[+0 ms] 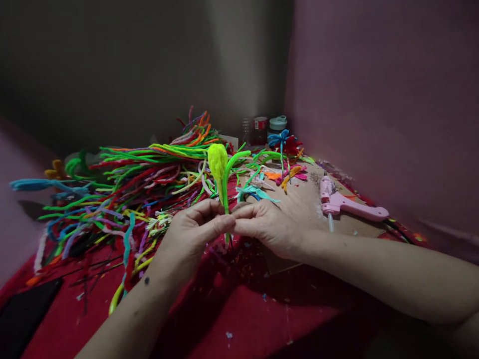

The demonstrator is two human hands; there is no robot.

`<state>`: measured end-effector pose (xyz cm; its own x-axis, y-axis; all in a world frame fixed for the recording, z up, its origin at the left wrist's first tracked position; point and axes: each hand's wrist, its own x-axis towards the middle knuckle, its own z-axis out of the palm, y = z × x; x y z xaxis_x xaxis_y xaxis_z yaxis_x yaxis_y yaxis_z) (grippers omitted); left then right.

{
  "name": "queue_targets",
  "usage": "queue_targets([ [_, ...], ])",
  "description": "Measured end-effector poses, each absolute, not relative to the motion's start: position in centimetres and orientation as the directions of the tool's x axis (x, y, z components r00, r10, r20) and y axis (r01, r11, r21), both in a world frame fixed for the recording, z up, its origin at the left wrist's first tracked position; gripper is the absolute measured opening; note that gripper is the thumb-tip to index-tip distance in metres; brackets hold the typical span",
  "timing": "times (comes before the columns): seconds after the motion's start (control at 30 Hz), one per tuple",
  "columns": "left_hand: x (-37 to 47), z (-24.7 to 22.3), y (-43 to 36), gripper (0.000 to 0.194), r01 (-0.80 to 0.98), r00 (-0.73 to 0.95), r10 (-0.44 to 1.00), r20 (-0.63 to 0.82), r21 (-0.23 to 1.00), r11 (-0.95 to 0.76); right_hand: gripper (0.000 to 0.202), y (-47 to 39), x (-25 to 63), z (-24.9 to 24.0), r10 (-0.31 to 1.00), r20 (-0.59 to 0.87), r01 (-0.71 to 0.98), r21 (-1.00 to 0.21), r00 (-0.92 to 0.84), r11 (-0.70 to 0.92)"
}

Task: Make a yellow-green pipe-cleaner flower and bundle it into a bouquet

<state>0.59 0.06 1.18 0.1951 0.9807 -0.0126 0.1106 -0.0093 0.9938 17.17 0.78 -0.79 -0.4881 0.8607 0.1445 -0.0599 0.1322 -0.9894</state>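
Between my two hands stands an upright pipe-cleaner flower [217,162], with a yellow-green bud on top and a bright green pipe cleaner [234,160] curving out beside it. My left hand [198,224] is closed, pinching the stem between thumb and fingers. From the other side my right hand [262,224] is closed too, its thumb and fingertips pressed at the same stem. The fingertips of both hands meet there and partly hide the stem. A short green end pokes out below them.
Pipe cleaners [123,169] in many colours heap up at left and behind. A pink glue gun [348,205] lies on cardboard [299,199] at right, near finished flowers [282,139]. A lidded bottle [277,123] stands behind. A black flat object [28,314] rests on the red cloth [209,319].
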Motion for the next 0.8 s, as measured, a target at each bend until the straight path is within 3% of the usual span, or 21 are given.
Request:
queue_targets([
  [0.27,1.6,2.5,-1.0,0.013,0.263,0.145,0.989,0.034,0.962,-0.072,0.020,0.5,17.0,0.2,0.865,0.085,-0.040,-0.996,-0.494,0.075],
  [0.43,1.2,2.6,-1.0,0.015,0.351,0.181,0.977,0.116,0.920,-0.175,0.008,0.8,17.1,0.5,0.823,0.127,-0.053,-0.992,-0.554,0.117],
  [0.63,0.9,2.3,-1.0,0.013,0.455,0.236,0.951,0.198,0.842,-0.289,0.016,1.6,17.1,-1.2,0.800,0.122,-0.047,-0.992,-0.587,0.117],
  [0.8,0.6,2.4,-0.7,0.012,0.407,0.266,0.947,0.177,0.870,-0.277,0.013,1.6,17.2,-1.1,0.759,0.048,-0.056,-0.998,-0.649,0.016],
])
